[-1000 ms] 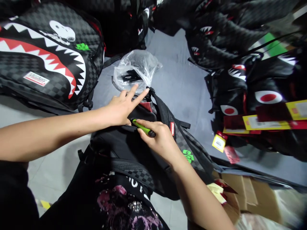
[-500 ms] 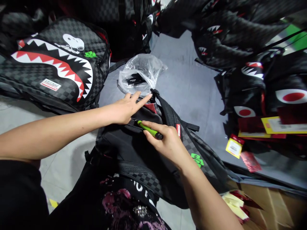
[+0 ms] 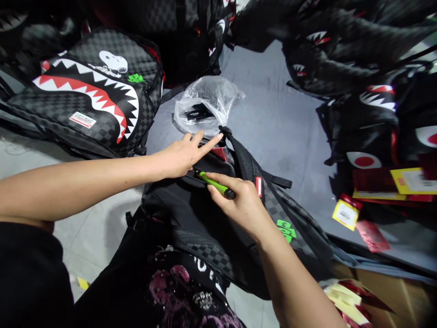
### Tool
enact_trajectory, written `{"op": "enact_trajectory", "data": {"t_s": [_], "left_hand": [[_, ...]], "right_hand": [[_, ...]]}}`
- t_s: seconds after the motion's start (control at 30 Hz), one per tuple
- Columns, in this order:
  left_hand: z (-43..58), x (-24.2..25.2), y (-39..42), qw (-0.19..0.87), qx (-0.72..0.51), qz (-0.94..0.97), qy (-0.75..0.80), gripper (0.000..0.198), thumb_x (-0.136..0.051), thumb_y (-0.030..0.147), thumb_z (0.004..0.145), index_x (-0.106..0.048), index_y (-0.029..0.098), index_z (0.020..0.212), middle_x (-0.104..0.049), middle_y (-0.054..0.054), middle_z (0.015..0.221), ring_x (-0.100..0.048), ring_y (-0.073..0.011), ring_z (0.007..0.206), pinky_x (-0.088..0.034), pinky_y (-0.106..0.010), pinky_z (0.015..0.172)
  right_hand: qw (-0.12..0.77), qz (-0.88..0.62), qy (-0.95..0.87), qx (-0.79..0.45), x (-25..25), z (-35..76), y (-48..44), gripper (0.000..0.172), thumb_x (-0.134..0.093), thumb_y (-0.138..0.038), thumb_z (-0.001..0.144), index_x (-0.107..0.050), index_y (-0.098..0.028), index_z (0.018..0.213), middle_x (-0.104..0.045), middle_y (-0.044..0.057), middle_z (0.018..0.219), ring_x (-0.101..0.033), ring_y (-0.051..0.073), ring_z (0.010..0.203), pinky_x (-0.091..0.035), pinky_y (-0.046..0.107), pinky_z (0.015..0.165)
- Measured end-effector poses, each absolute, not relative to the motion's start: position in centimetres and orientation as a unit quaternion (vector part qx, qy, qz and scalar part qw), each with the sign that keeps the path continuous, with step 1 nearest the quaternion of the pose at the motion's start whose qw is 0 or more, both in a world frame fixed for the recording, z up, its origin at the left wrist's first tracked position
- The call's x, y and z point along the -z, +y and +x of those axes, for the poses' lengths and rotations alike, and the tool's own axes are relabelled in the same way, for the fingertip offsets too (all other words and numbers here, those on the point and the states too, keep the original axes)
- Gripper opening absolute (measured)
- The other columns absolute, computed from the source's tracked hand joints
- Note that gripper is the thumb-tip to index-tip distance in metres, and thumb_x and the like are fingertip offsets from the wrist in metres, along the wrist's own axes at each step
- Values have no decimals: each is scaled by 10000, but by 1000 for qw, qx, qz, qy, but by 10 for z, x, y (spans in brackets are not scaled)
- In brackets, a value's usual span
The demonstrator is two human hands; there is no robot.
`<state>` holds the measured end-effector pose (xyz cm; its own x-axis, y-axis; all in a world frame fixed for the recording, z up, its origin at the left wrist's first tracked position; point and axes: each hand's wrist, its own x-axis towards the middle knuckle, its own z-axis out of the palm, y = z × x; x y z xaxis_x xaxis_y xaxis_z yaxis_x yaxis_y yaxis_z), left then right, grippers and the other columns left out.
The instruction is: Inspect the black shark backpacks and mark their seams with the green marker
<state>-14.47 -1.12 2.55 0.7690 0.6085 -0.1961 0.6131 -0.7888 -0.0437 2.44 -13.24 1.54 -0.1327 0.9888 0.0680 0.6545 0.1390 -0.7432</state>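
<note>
- The left hand is laid flat on the top of a black fabric backpack with grey chequered side panels. Its fingers are stretched out towards the far side and nothing is gripped. The thumb is hidden beneath the palm.
- A slim green-handled tool with a dark tip and a black end is pinched in the right hand. The fingers are closed narrowly around its shaft, and the tip is set against the backpack's top seam, just beside the left palm.
- The black backpack lies in the near middle of the scene, on a grey table surface and partly against the person's lap.
- The backpack is judged soft and floppy and moderately light. Its fabric is likely to shift unless pinned, so a hold at the padded top edge or the carry loop would seem firmest.
- The green-handled tool is judged light, stiff and smooth, and is best held near its tip for control.
- A crumpled clear plastic bag with a flat black item inside lies just beyond the left fingertips.
- A chequered backpack printed with a red-and-white shark mouth lies at the far left.
- More dark shark-print backpacks are piled at the far right, with yellow and red hang tags below them.
</note>
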Motion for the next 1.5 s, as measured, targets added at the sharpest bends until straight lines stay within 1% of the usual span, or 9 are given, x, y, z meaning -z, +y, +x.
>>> {"op": "enact_trajectory", "data": {"t_s": [0.17,0.3,0.47,0.7,0.8,0.93,1.07,1.27,1.5], "left_hand": [[-149,-32,-6,52,110,941,315,1035,-575,137,841,108,276,1607,-214,-198,1627,-446,-366,1335,-512,-412,956],[-147,-38,0,106,128,934,315,1095,-605,119,801,115,322,1601,-131,-172,1670,-403,-367,1403,-490,-424,1011],[-145,-41,7,146,157,923,320,1149,-601,77,760,148,356,1586,-43,-153,1697,-350,-356,1465,-502,-414,1006],[-144,-45,6,151,168,919,324,1142,-575,13,749,117,348,1594,-51,-140,1702,-324,-346,1485,-497,-423,1034],[-144,-45,7,149,172,919,322,1129,-582,13,765,113,323,1599,-48,-156,1697,-320,-356,1484,-484,-421,1048],[-144,-41,8,139,155,926,315,1132,-557,2,748,108,341,1598,-93,-149,1691,-381,-348,1441,-504,-410,1008],[-146,-37,7,123,140,931,315,1128,-564,26,741,90,348,1602,-161,-137,1675,-434,-327,1387,-511,-393,977],[-147,-36,5,118,129,932,318,1076,-565,34,780,50,329,1612,-150,-154,1670,-430,-324,1384,-496,-377,983],[-148,-36,4,119,125,931,321,1065,-540,10,769,30,312,1616,-153,-165,1669,-457,-347,1357,-506,-391,959]], "right_hand": [[298,-583,-689,-311,-20,28,-132,303,-587,-236,902,-746,-196,1157,-785,54,1089,-761,236,950,-597,357,902],[302,-580,-682,-328,-22,29,-129,298,-596,-238,900,-749,-198,1152,-784,49,1097,-762,229,937,-595,349,896],[288,-590,-687,-312,-17,19,-119,290,-600,-234,897,-753,-219,1144,-780,46,1111,-754,240,981,-581,368,926],[289,-597,-692,-284,-15,9,-116,280,-599,-252,904,-759,-221,1131,-791,47,1060,-757,230,915,-582,357,888],[292,-597,-695,-274,-16,6,-117,284,-597,-238,904,-757,-204,1136,-792,52,1054,-757,229,904,-580,351,876],[270,-618,-699,-237,-17,3,-120,277,-595,-246,912,-755,-204,1133,-793,57,1043,-754,242,904,-572,381,899],[272,-627,-691,-236,-16,3,-123,267,-588,-269,919,-752,-216,1123,-790,48,1065,-754,242,931,-574,389,911],[280,-641,-678,-225,-15,-1,-122,257,-595,-294,917,-762,-212,1094,-793,56,1049,-758,254,907,-572,404,917],[289,-652,-666,-218,-13,-7,-120,244,-610,-299,906,-773,-207,1062,-801,58,975,-753,245,831,-575,383,853]]}}
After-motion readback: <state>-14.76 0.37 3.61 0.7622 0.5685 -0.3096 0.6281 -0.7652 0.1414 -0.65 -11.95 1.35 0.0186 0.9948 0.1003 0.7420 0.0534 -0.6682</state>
